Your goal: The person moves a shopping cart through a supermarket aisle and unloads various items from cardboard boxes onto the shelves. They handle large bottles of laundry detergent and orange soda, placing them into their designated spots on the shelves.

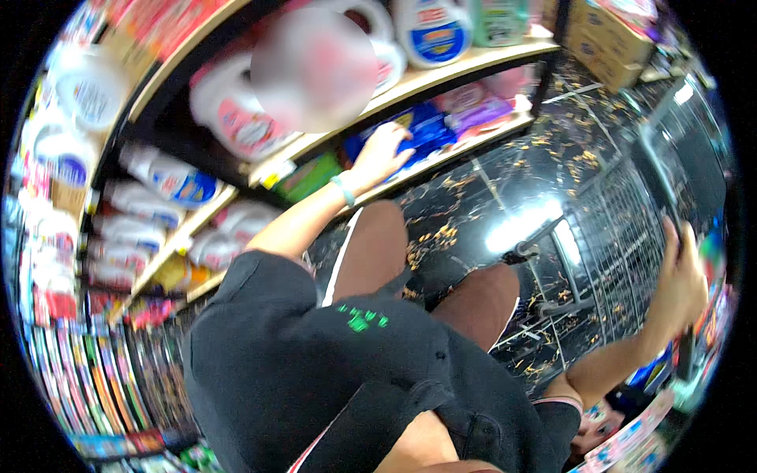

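My left hand (381, 154) reaches into the low shelf, its fingers apart over blue plastic packs (429, 133). Whether the fingertips press on the packs I cannot tell. A green pack (310, 177) lies just left of that wrist, and purple and pink packs (479, 106) are farther right on the same shelf. Out to the right, my right hand (683, 281) is wrapped around the dark handle bar (659, 168) of a wire shopping cart (615, 219).
White detergent jugs (242, 112) stand on the shelf above, one area blurred. More bottles (177, 180) line the shelves at left. The black tiled floor (455, 207) reflects light. Cardboard boxes (609, 44) sit at the far right end. My bent knees (375, 248) are close to the shelf.
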A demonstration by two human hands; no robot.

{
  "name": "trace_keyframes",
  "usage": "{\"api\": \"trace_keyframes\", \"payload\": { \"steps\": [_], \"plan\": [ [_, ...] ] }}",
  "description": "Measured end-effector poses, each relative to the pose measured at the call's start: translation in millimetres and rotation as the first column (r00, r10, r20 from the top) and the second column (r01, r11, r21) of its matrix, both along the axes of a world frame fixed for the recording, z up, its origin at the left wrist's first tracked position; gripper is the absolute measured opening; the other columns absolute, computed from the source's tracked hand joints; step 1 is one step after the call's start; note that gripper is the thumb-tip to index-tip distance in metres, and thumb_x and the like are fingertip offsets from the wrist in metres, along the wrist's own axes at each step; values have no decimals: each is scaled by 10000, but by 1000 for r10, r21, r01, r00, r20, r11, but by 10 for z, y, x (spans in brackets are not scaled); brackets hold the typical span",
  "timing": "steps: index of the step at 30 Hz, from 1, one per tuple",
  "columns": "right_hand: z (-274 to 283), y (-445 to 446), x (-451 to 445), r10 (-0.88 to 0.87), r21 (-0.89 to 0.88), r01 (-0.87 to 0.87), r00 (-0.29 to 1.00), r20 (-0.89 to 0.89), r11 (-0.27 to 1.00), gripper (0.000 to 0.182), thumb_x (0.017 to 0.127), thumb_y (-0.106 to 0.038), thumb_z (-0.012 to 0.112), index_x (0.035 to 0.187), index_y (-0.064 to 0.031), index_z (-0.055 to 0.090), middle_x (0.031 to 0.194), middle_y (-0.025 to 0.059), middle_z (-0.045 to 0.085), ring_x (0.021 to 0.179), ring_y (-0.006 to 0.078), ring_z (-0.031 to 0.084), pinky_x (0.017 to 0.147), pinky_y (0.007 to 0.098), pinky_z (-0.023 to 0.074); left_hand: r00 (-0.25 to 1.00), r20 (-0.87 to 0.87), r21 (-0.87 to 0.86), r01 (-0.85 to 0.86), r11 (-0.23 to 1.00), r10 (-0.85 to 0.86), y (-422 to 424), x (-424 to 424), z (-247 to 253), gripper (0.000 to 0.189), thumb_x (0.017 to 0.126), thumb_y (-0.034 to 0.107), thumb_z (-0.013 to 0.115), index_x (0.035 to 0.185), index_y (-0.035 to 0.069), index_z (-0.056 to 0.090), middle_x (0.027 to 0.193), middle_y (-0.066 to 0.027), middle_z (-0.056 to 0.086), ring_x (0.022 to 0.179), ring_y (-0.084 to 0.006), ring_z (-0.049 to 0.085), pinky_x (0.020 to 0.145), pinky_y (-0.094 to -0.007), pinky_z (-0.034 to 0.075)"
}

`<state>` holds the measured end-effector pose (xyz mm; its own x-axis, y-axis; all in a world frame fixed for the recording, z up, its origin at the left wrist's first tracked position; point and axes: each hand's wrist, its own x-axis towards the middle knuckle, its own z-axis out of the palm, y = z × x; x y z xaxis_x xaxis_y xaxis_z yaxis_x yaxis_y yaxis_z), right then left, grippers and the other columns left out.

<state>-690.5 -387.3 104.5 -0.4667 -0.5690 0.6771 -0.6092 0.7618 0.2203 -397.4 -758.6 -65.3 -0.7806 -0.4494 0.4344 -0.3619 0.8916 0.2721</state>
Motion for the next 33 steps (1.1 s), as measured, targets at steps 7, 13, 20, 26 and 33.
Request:
{"api": "trace_keyframes", "payload": {
  "steps": [7,13,20,26,33],
  "plan": [
    [102,-205,-146,76,-76,-77,997,-9,994,327,808,-418,553,676,-120,527,578,50,560,549,221,571,501,329,427,994,-83,174,-53,983,68,-546,-1329,654,348,759,265,651,960,-8,570,924,-186,572,877,-299,567,786,-371,452],
    [89,-222,-158,36,-102,-36,999,-9,994,302,779,-417,580,681,-135,538,585,28,557,567,207,565,518,314,422,996,-58,20,-62,998,63,-926,-2291,1048,557,765,385,659,1085,-49,519,1039,-220,571,975,-295,555,869,-364,422],
    [130,-238,-186,65,-156,-61,998,25,986,290,686,-364,671,675,-112,527,588,35,485,539,204,497,502,319,383,941,-95,3,-326,945,325,-1699,-3020,1896,655,742,445,648,1122,-71,512,1006,-207,608,911,-334,587,870,-343,424],
    [227,-224,-209,-6,48,-7,967,255,999,381,787,-397,577,602,-88,452,562,56,381,502,212,421,467,322,308,968,-105,153,-212,965,229,-2014,-3409,1634,635,745,421,648,1139,-56,508,1004,-191,613,885,-324,591,863,-339,428],
    [416,-234,-109,-66,111,18,891,449,994,277,764,-359,590,633,-144,474,617,29,410,549,204,436,508,328,335,975,-163,409,-70,910,149,-2213,-3554,1673,615,748,393,648,1160,-40,503,1003,-173,620,856,-313,596,855,-334,433]
  ]
}}
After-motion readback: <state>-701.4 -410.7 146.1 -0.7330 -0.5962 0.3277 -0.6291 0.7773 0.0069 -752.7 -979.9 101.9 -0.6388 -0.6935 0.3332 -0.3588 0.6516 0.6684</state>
